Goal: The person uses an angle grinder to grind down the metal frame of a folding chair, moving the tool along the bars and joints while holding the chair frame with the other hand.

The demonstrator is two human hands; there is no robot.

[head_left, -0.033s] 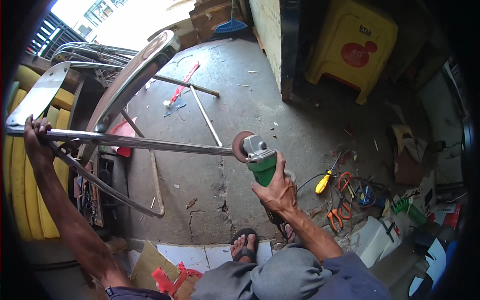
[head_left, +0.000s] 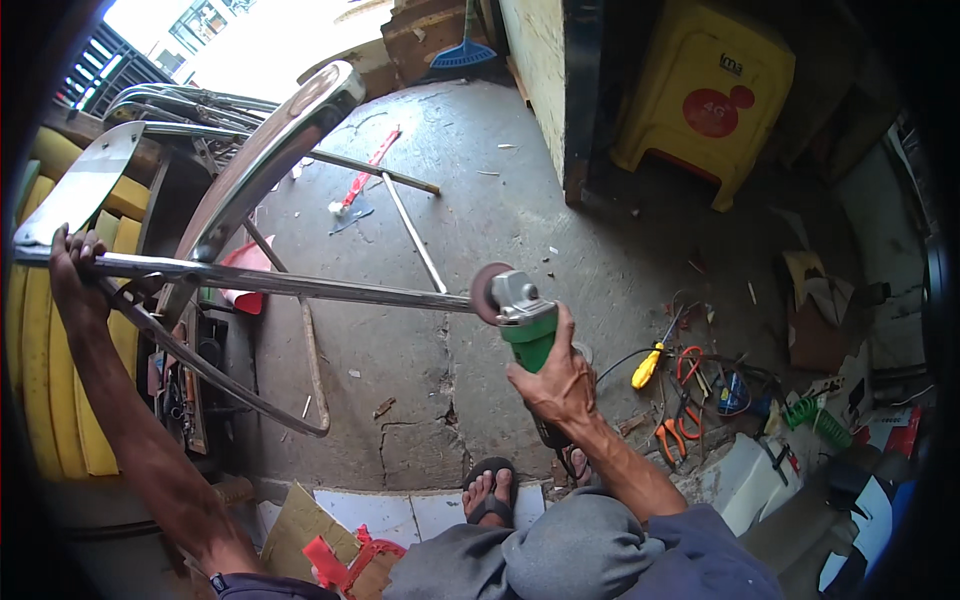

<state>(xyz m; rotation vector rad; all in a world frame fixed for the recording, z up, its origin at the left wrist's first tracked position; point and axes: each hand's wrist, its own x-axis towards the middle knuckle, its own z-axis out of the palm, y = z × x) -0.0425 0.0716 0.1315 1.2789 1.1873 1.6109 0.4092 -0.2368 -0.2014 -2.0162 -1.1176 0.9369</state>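
Observation:
My left hand [head_left: 78, 285] is closed around the left end of a shiny metal chair frame [head_left: 290, 284], beside its pale metal plate [head_left: 85, 185]. One long tube of the frame runs from that hand across to the middle of the view. My right hand [head_left: 560, 385] grips a green angle grinder [head_left: 530, 340] by its body. The grinder's brown disc [head_left: 490, 293] is at the right end of the tube; whether it touches the metal, I cannot tell. The frame's curved, brown-faced part [head_left: 265, 160] rises toward the back.
Yellow cushions [head_left: 50, 350] line the left side. On the floor at right lie a yellow-handled screwdriver [head_left: 647, 368], orange-handled pliers [head_left: 668, 440] and cables. A yellow plastic stool [head_left: 705, 100] stands at the back right, past a wall edge [head_left: 575, 120]. My sandalled foot [head_left: 490, 495] is below.
The grinder in my right hand has shifted slightly to the right relative to the tube. My left hand keeps its place on the frame.

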